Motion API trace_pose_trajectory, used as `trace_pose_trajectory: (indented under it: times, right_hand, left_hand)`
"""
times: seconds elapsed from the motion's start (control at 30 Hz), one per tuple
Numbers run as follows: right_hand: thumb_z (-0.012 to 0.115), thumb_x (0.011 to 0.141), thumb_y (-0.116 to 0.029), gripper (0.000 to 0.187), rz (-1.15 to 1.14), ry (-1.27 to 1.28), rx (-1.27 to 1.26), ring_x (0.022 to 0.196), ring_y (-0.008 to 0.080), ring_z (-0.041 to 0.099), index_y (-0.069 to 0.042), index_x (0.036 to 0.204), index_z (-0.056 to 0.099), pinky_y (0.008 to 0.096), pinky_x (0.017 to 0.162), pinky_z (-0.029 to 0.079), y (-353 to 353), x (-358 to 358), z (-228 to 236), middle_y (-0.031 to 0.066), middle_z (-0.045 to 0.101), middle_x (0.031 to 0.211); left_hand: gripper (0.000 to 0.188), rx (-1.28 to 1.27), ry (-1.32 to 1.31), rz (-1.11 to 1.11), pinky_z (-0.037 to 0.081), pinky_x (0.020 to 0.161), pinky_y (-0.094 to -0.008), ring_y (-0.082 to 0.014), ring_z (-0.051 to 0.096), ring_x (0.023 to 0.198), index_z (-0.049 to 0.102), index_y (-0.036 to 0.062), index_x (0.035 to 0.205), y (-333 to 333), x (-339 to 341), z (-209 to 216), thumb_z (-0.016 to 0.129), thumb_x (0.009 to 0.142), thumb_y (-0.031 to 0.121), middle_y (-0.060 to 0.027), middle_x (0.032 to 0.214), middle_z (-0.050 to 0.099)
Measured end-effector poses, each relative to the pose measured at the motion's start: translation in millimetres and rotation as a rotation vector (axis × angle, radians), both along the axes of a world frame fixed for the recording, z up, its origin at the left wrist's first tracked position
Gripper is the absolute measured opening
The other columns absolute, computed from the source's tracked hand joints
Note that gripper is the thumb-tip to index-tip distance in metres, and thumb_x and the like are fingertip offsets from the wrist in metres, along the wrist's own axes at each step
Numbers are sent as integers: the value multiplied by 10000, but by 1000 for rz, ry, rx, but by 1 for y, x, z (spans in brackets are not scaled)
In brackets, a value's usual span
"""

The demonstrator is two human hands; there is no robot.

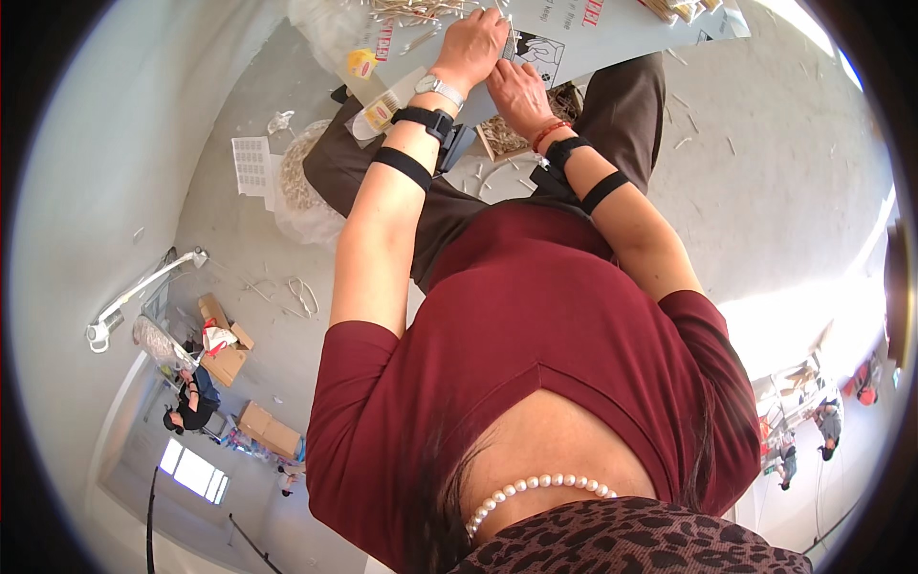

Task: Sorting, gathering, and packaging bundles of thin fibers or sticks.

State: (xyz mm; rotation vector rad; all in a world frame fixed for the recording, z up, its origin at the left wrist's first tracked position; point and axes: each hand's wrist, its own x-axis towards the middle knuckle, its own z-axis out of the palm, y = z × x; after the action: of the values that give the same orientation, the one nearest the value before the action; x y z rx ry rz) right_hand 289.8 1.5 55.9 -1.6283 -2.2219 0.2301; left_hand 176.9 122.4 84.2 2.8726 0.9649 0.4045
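Both my hands meet over a pale printed board (622, 38) across my lap. My left hand (470, 50), with a watch at its wrist, has its fingers bent and closed; a thin pale stick shows by the fingertips. Just below it, my right hand (519, 96) is closed too, its fingertips pressed together near the left hand. What lies within the fingers is too small to make out. A heap of cotton swabs (413, 11) lies on the board beyond my left hand. Left of that hand are a clear pack with a yellow label (361, 64) and another clear pack (378, 117).
More swabs (674, 10) sit at the board's far right. Below the board stands an open box (499, 140) of thin sticks. A clear bag of swabs (301, 177) and a white label sheet (251, 165) lie on the floor, among scattered swabs. Other people work farther off.
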Motion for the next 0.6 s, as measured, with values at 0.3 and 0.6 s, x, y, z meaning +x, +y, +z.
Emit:
trace_pose_trajectory:
  times: [0.3, 0.6]
  right_hand:
    - [593, 853, -79, 134, 9, 40, 22, 907, 229, 622, -60, 986, 599, 371, 801, 440, -1, 1, 0, 63, 575, 900]
    - [601, 867, -78, 201, 12, 90, 12, 910, 226, 630, -87, 1066, 618, 372, 805, 445, 2, 0, 4, 55, 579, 913]
  left_hand:
    - [123, -105, -8, 49, 570, 793, -436, -309, 694, 908, 674, 79, 911, -4, -5, 8, 693, 793, 109, -97, 877, 705]
    - [118, -448, 64, 342, 575, 743, -435, -314, 732, 842, 750, 111, 918, 20, -77, 16, 715, 820, 167, -107, 874, 752]
